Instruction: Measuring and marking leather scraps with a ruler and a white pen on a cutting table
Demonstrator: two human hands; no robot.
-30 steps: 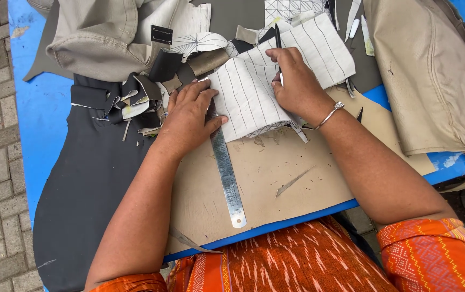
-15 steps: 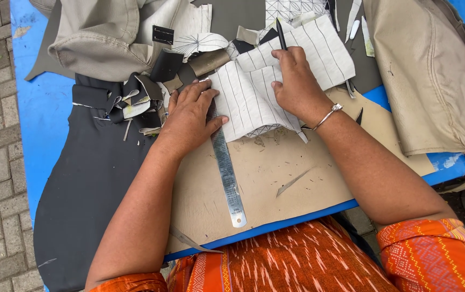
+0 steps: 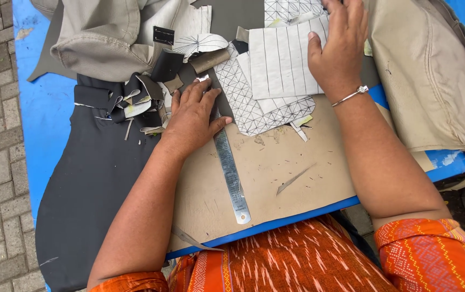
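The left hand (image 3: 192, 116) lies flat, fingers spread and open, pressing the top of a steel ruler (image 3: 230, 167) against a tan board (image 3: 276, 189); it grips nothing. The ruler runs from under that hand toward 5 o'clock, its rounded end with a hole near the board's lower edge. The right hand (image 3: 338, 48) sits at 1 o'clock from the left, palm down and fingers loosely extended, resting on a white striped sheet (image 3: 284, 62) without closing on it; its fingertips are cut off by the top edge. A thin bracelet (image 3: 350, 95) circles that wrist. Beneath the striped sheet, at its 7 o'clock, lies a grid-patterned piece (image 3: 246, 105), touching the ruler's right side. At 10 o'clock from the left hand is a heap of small scraps (image 3: 140, 100), dark and pale. A dark sheet (image 3: 92, 184) spreads at 8 o'clock over the blue table (image 3: 46, 119). Beige fabric (image 3: 438, 81) is piled at 3 o'clock.
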